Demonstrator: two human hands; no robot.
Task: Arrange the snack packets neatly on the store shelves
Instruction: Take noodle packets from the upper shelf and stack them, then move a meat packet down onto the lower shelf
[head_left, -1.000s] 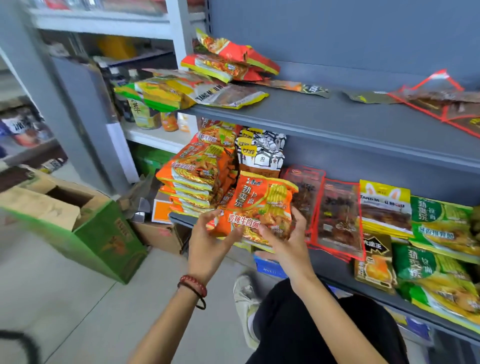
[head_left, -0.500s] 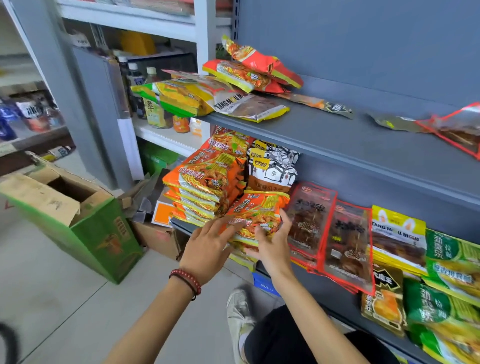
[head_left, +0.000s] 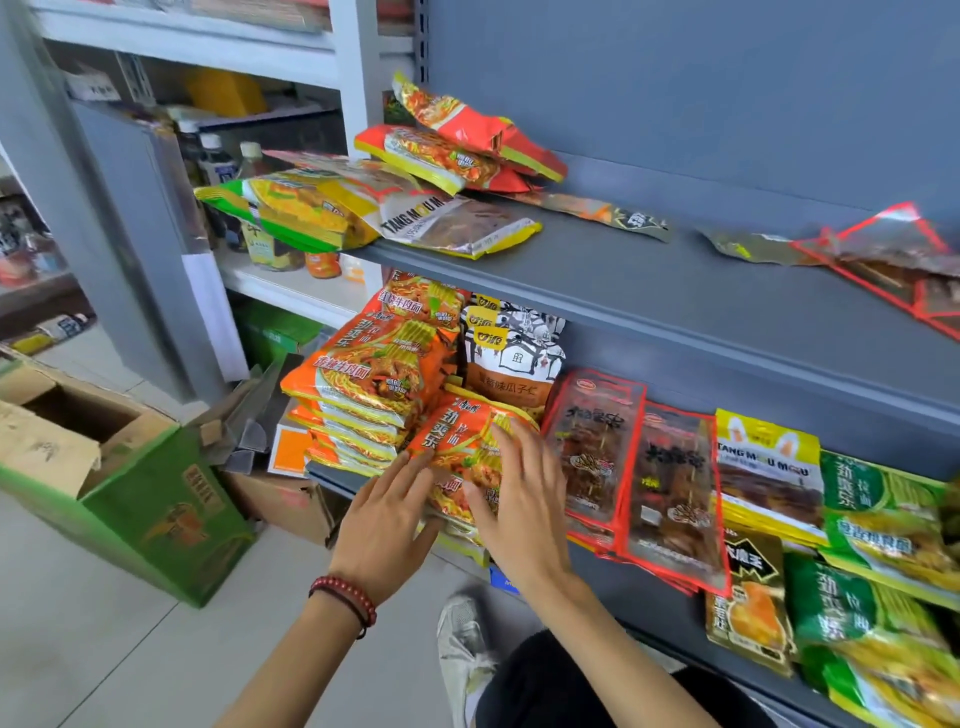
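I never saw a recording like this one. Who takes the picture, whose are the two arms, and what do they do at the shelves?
There is no machine here. A person wears the camera on the head; it looks forward and down, so the arms are that person's own. The left hand, with a red bead bracelet, and the right hand rest straight fingers on an orange noodle packet at the lower grey metal shelf; neither grips it. Left of it stands a stack of similar orange packets, right of it red-edged clear snack packets. The upper grey shelf bears loose packets in disorder. An open green cardboard box stands on the floor.
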